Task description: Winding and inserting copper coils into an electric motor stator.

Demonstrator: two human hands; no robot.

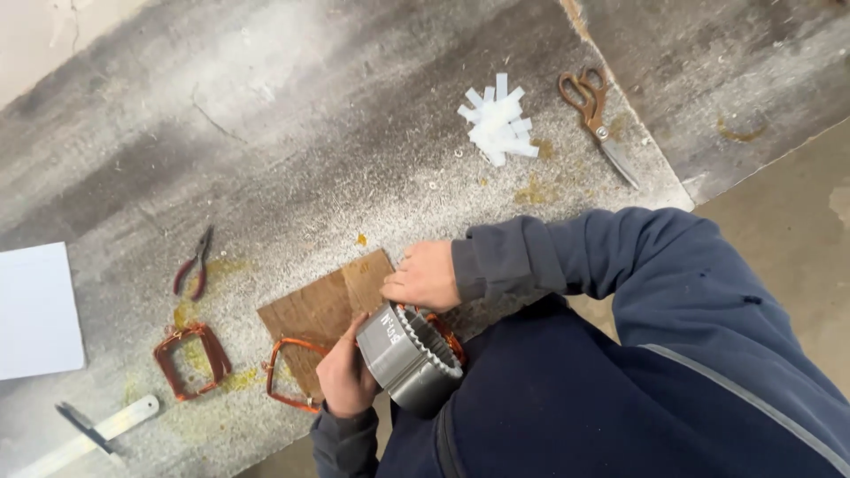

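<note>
Navy sleeve (673, 292) (nearest) — beyond, gritty grey bench (292, 133) — scuffed.

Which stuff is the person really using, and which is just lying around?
In use: grey slotted metal ring, held by left hand and right hand; copper wire coil beside it.

Lying about: scissors, white strips, pliers, white sheet.

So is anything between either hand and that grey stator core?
Nothing visible. The left hand grips the grey stator core on its left side, and the right hand rests on its top edge by the copper winding.
</note>
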